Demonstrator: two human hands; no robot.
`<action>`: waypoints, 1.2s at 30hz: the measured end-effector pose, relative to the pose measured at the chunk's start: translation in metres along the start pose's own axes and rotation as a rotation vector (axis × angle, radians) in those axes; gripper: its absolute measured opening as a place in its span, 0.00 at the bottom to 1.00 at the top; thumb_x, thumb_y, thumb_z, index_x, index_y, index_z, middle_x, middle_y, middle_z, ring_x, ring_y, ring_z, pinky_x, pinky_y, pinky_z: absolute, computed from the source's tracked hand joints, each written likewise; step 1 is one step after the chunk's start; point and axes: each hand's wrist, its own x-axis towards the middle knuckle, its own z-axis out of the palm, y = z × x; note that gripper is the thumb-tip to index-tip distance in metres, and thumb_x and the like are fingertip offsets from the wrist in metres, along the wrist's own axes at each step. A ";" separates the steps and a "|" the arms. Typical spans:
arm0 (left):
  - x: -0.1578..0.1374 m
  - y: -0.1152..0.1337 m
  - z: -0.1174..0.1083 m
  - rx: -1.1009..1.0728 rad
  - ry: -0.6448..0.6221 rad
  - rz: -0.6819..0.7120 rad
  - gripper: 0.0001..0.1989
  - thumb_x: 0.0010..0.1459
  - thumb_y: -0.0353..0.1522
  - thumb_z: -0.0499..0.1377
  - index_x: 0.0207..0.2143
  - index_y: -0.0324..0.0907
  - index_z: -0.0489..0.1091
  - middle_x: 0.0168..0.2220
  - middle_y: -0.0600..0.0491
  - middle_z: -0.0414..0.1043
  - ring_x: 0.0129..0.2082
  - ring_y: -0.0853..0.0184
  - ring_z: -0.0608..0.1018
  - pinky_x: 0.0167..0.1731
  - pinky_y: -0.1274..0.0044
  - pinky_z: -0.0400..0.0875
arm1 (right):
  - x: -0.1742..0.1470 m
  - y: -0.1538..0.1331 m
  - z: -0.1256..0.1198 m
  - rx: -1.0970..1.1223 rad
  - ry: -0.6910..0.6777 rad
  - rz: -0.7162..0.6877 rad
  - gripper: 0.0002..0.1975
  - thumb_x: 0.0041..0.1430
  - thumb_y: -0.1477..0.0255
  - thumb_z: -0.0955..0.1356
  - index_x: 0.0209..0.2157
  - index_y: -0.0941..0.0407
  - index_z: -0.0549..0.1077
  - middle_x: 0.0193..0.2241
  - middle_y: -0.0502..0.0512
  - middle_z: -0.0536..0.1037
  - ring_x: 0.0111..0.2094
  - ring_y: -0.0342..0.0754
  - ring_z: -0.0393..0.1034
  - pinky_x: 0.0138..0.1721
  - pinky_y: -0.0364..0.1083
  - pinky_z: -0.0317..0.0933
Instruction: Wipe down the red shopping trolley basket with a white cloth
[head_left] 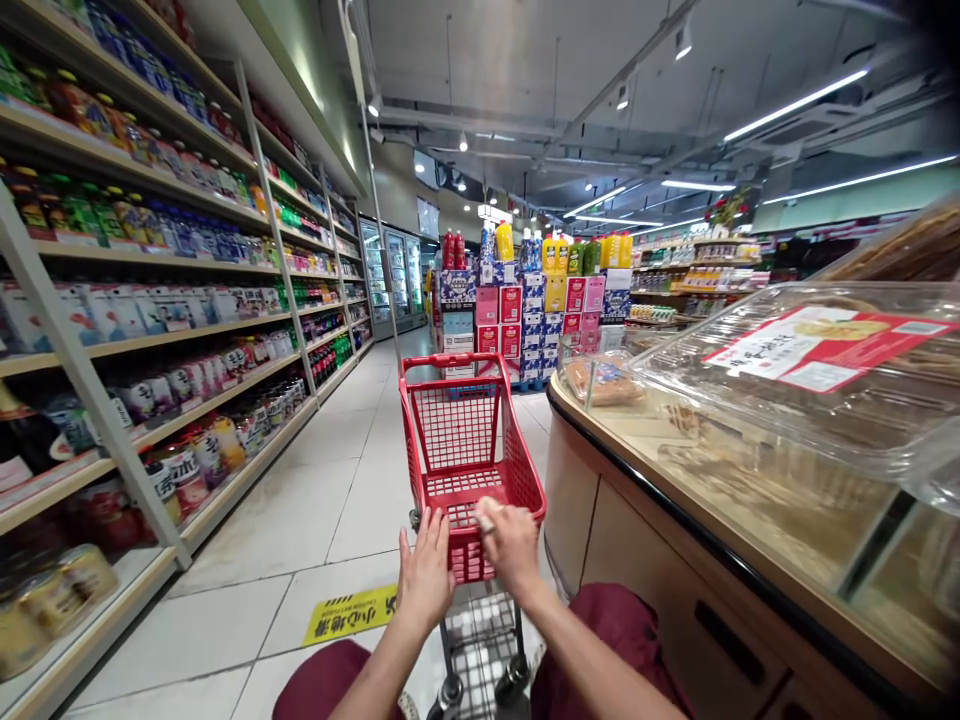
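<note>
A small red shopping cart (450, 415) stands in front of my knees, and its basket looks bare inside. My left hand (426, 568) lies against the cart's near left edge with its fingers stretched out and nothing in them. At the near right edge, my right hand (514, 545) is closed, with a small crumpled whitish wad (487, 510) between thumb and fingers. It looks like a tissue or cloth, but I cannot tell which. Whether the right hand also touches the rim is unclear.
Drink shelves (172, 260) line the left side. On the right, close to the cart, a curved counter (600, 440) holds clear plastic packs of baked food (817, 345). Ahead stand stacked drink cartons (510, 320). A yellow caution sticker (349, 615) lies on the tiled floor.
</note>
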 end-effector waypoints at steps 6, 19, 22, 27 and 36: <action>0.000 -0.004 0.010 0.047 0.017 0.034 0.34 0.47 0.25 0.45 0.60 0.41 0.46 0.62 0.51 0.45 0.62 0.62 0.47 0.58 0.57 0.43 | 0.006 0.014 -0.004 -0.034 0.020 -0.013 0.18 0.51 0.79 0.62 0.43 0.50 0.70 0.29 0.50 0.68 0.31 0.45 0.60 0.34 0.44 0.51; -0.001 -0.010 0.010 0.032 0.016 0.006 0.35 0.46 0.25 0.44 0.60 0.39 0.46 0.62 0.51 0.42 0.62 0.63 0.46 0.58 0.57 0.42 | 0.009 0.022 -0.010 -0.053 0.021 0.064 0.19 0.51 0.80 0.61 0.44 0.50 0.69 0.30 0.52 0.69 0.31 0.46 0.60 0.32 0.44 0.52; 0.000 -0.005 0.012 0.019 0.027 -0.004 0.35 0.46 0.26 0.45 0.59 0.39 0.46 0.62 0.51 0.42 0.62 0.63 0.46 0.57 0.56 0.42 | 0.005 0.007 -0.002 -0.034 0.017 0.019 0.20 0.49 0.80 0.63 0.45 0.51 0.69 0.30 0.52 0.69 0.32 0.47 0.60 0.35 0.45 0.52; -0.001 -0.008 0.014 0.041 0.042 0.023 0.34 0.47 0.25 0.44 0.59 0.40 0.47 0.62 0.52 0.44 0.62 0.64 0.47 0.58 0.57 0.41 | 0.002 0.001 0.008 -0.005 -0.005 -0.121 0.20 0.48 0.80 0.63 0.43 0.49 0.70 0.29 0.51 0.68 0.31 0.46 0.60 0.33 0.44 0.52; -0.003 -0.008 0.009 0.027 0.045 0.011 0.32 0.49 0.27 0.45 0.59 0.39 0.48 0.62 0.49 0.46 0.62 0.62 0.47 0.57 0.56 0.42 | 0.005 0.021 -0.001 -0.017 0.001 -0.031 0.18 0.50 0.79 0.62 0.43 0.51 0.70 0.30 0.51 0.68 0.33 0.46 0.60 0.37 0.45 0.54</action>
